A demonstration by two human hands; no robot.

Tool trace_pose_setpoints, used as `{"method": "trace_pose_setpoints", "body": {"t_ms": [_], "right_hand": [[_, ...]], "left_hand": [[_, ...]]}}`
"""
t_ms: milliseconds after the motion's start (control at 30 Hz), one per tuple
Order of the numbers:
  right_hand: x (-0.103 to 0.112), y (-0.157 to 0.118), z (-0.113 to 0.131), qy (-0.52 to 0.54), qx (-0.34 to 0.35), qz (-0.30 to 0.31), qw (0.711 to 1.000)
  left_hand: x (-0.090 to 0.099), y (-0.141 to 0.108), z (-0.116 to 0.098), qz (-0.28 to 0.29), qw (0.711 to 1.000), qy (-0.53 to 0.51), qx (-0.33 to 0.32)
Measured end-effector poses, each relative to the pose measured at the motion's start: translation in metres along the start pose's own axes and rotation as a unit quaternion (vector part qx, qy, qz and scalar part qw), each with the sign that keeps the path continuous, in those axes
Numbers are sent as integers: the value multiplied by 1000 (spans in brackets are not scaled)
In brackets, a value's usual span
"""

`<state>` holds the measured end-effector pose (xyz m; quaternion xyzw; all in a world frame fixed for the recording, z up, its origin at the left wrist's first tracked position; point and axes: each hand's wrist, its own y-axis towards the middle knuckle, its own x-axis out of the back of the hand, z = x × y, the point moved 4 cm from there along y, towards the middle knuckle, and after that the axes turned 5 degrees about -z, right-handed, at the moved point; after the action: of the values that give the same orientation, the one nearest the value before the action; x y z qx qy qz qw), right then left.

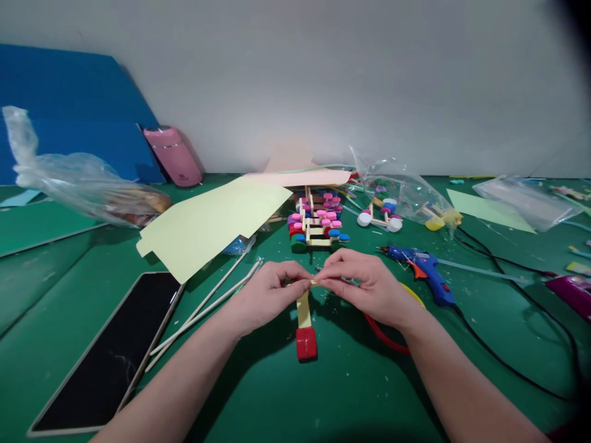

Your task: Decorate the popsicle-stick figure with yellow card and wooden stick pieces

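Observation:
My left hand (281, 292) and my right hand (362, 283) meet over the middle of the green table, thumbs and index fingers pinched. Between the fingertips is a small pale stick-like piece (315, 283), mostly hidden by the fingers. Just below it runs a pale yellow strip (303, 311) with a red square block (306, 343) at its near end. Whether strip and pinched piece are joined, I cannot tell. Under my right hand lies a curved red and yellow handle (388, 339), partly covered. Beyond my hands stands a row of small stick cars (318, 224) with coloured wheels.
A blue glue gun (429, 267) with its cord lies at right. A phone (111, 351), pale sticks (207, 304) and yellow card (217, 218) are at left. Behind are another stick car (381, 215), plastic bags (87, 178) and a pink container (178, 157).

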<state>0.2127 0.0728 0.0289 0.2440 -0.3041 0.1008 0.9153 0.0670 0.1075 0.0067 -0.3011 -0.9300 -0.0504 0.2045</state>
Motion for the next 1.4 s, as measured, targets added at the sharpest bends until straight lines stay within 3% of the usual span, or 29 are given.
{"method": "trace_pose_setpoints", "body": {"t_ms": [300, 500, 1133, 1400], "right_hand": [[-5, -15, 1, -139, 105, -35, 984], [-10, -21, -4, -175, 134, -58, 974], [-12, -20, -2, -193, 121, -18, 974], [-10, -20, 1, -177, 120, -24, 977]], "left_hand": [[1, -1, -5, -5, 1000, -10, -2], [2, -1, -4, 1, 1000, -17, 7], [2, 1, -4, 1, 1000, 9, 2], [3, 1, -3, -34, 999, 10, 12]]}}
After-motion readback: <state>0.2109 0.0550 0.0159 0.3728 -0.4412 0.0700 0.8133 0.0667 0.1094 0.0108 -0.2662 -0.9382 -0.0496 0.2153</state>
